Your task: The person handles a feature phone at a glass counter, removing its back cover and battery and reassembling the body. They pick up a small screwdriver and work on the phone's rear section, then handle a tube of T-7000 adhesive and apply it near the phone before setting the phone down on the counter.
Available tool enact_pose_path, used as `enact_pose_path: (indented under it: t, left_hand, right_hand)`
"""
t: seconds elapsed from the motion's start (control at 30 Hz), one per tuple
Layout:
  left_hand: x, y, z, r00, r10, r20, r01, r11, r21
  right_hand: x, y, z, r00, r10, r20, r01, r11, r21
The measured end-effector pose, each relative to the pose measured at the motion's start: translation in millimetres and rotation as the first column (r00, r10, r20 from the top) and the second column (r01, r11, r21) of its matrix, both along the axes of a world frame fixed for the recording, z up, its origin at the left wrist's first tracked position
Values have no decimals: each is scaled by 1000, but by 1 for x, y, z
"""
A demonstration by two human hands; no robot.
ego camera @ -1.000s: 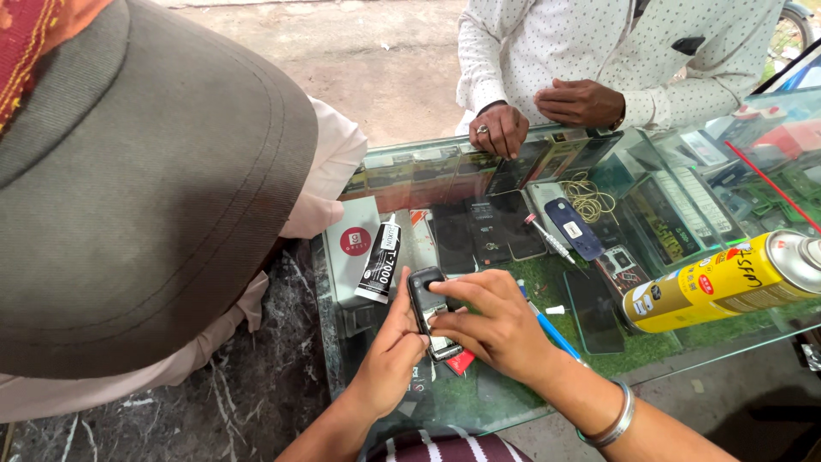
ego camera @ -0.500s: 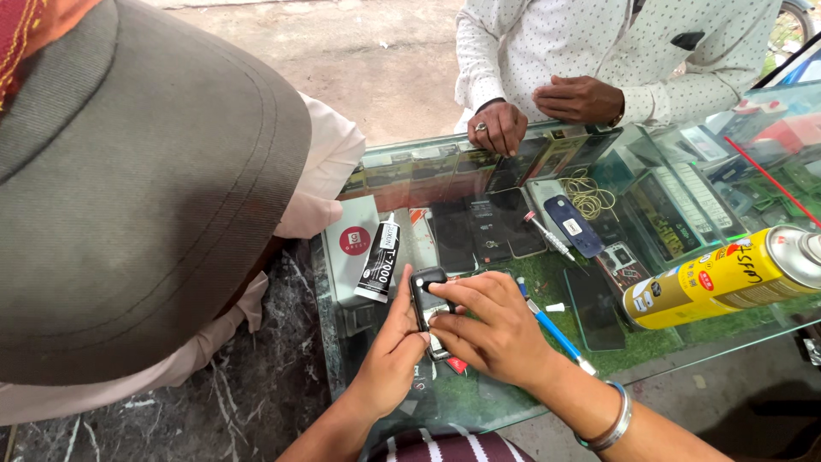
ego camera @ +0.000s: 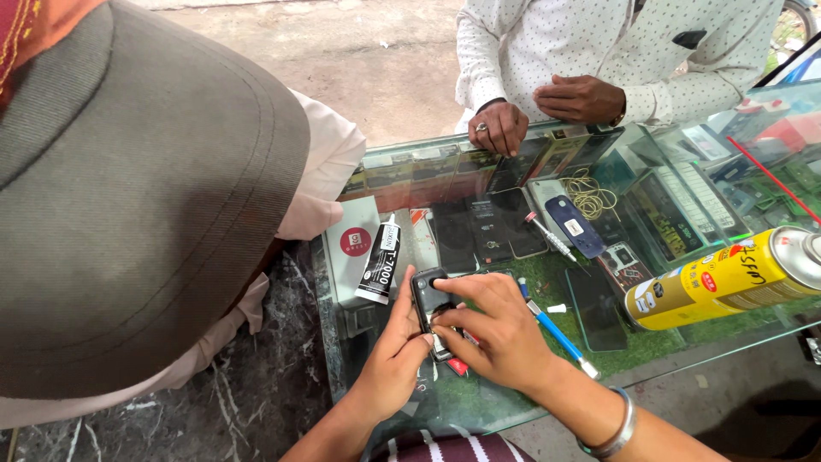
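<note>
A small black phone (ego camera: 432,301) sits low on the glass counter top (ego camera: 684,342), pinched between both of the person's hands. The left hand (ego camera: 395,355) grips it from the left side, thumb laid up along its edge, fingers curled under it. The right hand (ego camera: 500,329) closes on it from the right, fingertips (ego camera: 445,318) pressing down on its lower face; a metal bangle (ego camera: 617,423) rings that wrist.

Just left of the grip a black glue tube (ego camera: 379,261) with a white nozzle lies tilted against a white box (ego camera: 353,248) with a red round mark. Just right of the grip a blue-handled tool (ego camera: 556,334) lies slanted on the glass. Farther right a dark glass panel (ego camera: 596,306) lies flat, and beyond it a yellow spray can (ego camera: 727,278) rests on its side. Past the grip, away from the person, dark phones (ego camera: 492,224) and a blue phone cover (ego camera: 575,224) lie in a row. At the far edge of the counter another person's two hands (ego camera: 539,111) rest, in a white dotted shirt. A grey hat (ego camera: 128,197) fills the left of the view.
</note>
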State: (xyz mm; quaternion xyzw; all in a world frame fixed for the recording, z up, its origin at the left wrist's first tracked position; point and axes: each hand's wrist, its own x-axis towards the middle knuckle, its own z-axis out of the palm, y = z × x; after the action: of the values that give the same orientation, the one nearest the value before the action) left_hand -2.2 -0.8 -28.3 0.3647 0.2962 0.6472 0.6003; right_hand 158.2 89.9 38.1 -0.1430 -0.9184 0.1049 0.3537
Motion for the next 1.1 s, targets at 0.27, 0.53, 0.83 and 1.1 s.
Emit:
enact_pose_path:
  t: [0.27, 0.53, 0.83, 1.1]
  left_hand:
    - [0, 0, 0, 998, 15, -53, -16, 1000, -15]
    - [1, 0, -2, 1000, 14, 0, -14, 1000, 20]
    - [0, 0, 0, 1000, -11, 13, 11, 1000, -25]
    - [0, 0, 2, 999, -36, 5, 36, 999, -18]
  right_hand:
    - [4, 3, 0, 999, 46, 8, -46, 997, -61]
    - [-2, -11, -15, 996, -72, -59, 67, 994, -85]
    - [-2, -10, -15, 994, -93, -57, 84, 987, -139]
    - [10, 5, 1, 998, 38, 43, -30, 986, -166]
